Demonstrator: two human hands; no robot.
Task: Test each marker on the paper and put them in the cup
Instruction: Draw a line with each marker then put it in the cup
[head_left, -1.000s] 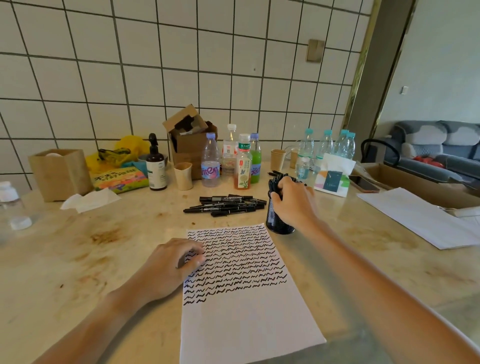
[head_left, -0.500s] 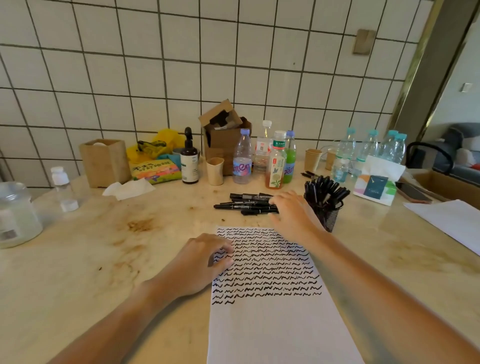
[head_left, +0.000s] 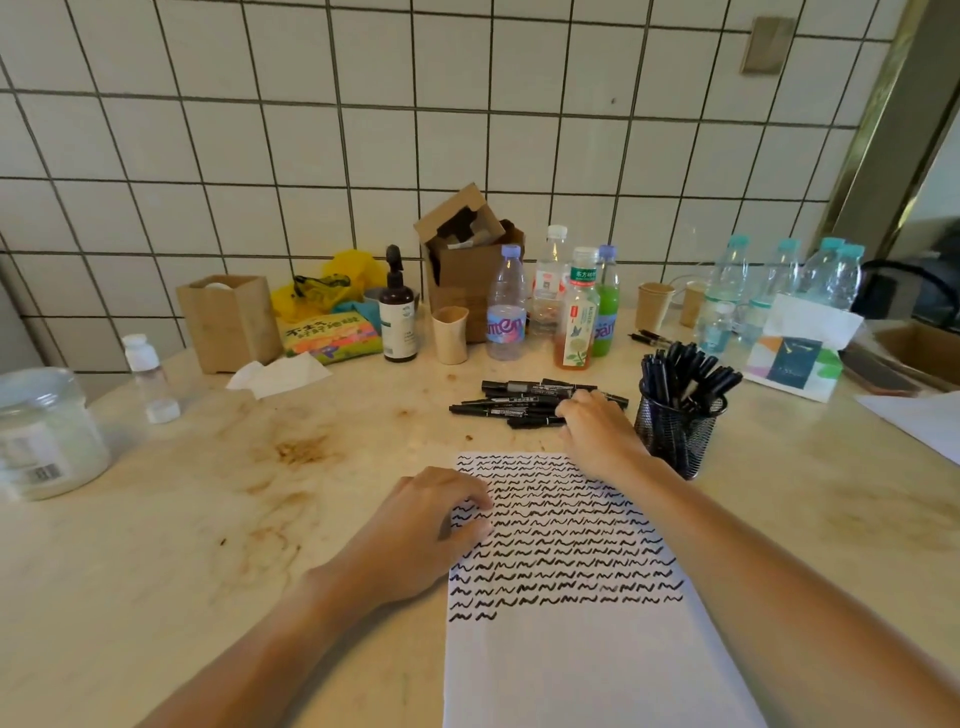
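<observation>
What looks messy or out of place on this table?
Brown stains blotch the tabletop left of the paper. A crumpled tissue lies loose near the wooden box. A small bottle stands with its cap off beside it. The cardboard box at the back gapes open, flap askew.

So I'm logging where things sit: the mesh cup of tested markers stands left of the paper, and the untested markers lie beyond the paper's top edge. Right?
Not quite. The head view shows the mesh cup right of the paper, beside the right hand. The untested markers do lie beyond the paper's top edge.
</observation>
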